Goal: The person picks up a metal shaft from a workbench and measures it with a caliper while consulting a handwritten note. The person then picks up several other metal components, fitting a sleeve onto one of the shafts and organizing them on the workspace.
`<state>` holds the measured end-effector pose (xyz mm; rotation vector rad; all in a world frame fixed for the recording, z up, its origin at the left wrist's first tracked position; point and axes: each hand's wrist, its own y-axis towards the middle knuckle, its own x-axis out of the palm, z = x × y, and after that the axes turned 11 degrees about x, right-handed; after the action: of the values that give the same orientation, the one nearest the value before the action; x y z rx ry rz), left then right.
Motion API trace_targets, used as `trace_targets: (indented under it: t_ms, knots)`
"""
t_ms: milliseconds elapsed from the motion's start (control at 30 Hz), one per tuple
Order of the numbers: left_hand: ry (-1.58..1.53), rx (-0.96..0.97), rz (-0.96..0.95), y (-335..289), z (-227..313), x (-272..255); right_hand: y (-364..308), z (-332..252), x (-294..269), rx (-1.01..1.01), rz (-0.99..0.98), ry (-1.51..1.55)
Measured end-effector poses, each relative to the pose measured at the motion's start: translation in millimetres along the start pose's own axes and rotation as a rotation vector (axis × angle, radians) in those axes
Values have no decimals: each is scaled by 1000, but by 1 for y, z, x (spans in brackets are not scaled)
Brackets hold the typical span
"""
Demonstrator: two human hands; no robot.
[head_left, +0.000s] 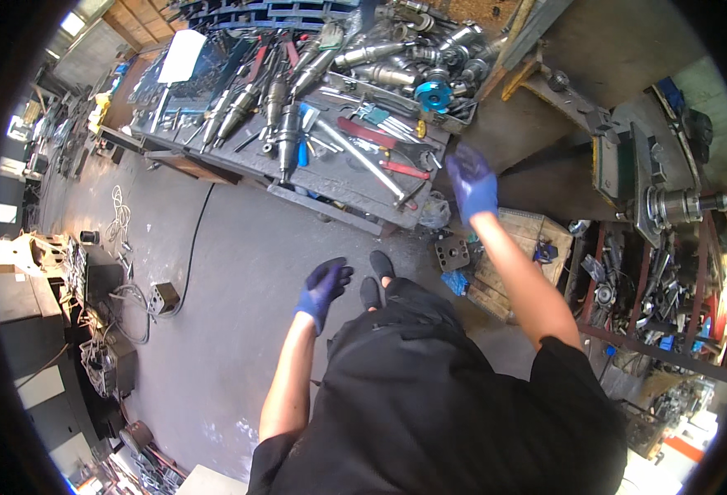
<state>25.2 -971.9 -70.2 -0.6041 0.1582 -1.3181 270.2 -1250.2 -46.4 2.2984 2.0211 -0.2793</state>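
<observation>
My left hand (324, 290), in a blue-purple work glove, hangs over the floor with its fingers apart and loosely curved, holding nothing. My right hand (473, 183), gloved the same way, reaches out beside the right end of the workbench (240, 167). Its fingers look stretched out, slightly blurred, and I see nothing in them. Nearest to it on the bench are red-handled pliers (405, 169), a red-handled tool (368, 132) and a long metal bar with a crosspiece (355, 153). Steel spindle-like tool holders (287, 140) lie farther left.
A wooden crate (512, 264) stands right of my feet, beside a metal block with holes (453, 253). Racks of metal parts (652, 289) line the right side. A black cable (194, 247) crosses the floor at left, near another metal block (164, 298).
</observation>
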Motion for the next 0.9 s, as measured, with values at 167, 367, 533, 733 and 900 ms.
trace_targets:
  t_ms: [167, 367, 533, 733, 900]
  knots:
    - [-5, -101, 188, 12, 29, -20, -74, -54, -121, -518, 562, -629]
    - [29, -108, 149, 55, 60, -5, -53, -193, -258, -875, 1219, -537]
    - [223, 115, -68, 90, 81, 30, -12, -192, -316, -297, 777, -125]
    - [76, 186, -173, 97, 94, 37, -7, -211, -339, -260, 683, -181]
    - [147, 202, -202, 102, 129, 13, -54, -263, -281, -513, 913, -285]
